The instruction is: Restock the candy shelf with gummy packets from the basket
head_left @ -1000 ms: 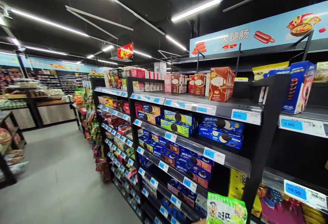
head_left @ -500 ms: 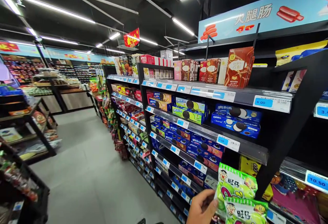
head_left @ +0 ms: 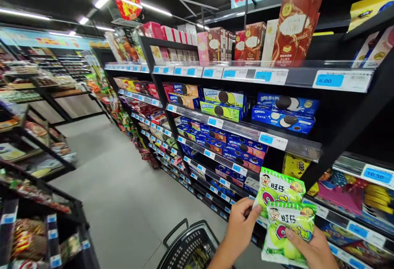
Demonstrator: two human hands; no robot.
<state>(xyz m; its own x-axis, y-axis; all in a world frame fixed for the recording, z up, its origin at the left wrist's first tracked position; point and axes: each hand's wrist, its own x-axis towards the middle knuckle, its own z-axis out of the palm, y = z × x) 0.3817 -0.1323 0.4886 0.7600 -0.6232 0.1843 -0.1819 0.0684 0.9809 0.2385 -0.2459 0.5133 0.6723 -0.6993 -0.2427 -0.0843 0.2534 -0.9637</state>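
Observation:
My left hand (head_left: pixel 241 226) pinches the left edge of a green and white gummy candy bag (head_left: pixel 273 185), with cartoon faces and fruit printed on it. In front of it, overlapping its lower part, is a second matching gummy candy bag (head_left: pixel 277 236). My right hand (head_left: pixel 318 250) grips this front bag from the lower right, its thumb lying across the printed side. Both bags are upright before the lower shelves. Below and left of my hands is a black shopping basket (head_left: pixel 184 240) with some packets inside, partly cut off by the frame's bottom.
Black shelving with price-tag rails (head_left: pixel 193 115) runs along the right, holding blue cookie boxes (head_left: pixel 281 117) and brown biscuit boxes (head_left: pixel 297 27). A grey aisle floor (head_left: pixel 117 187) stretches ahead. Low display racks (head_left: pixel 46 207) line the left side.
The view has tilted down. Both bags now show more fully, and my right hand has come into view on the front one. The basket has come into sight at the bottom.

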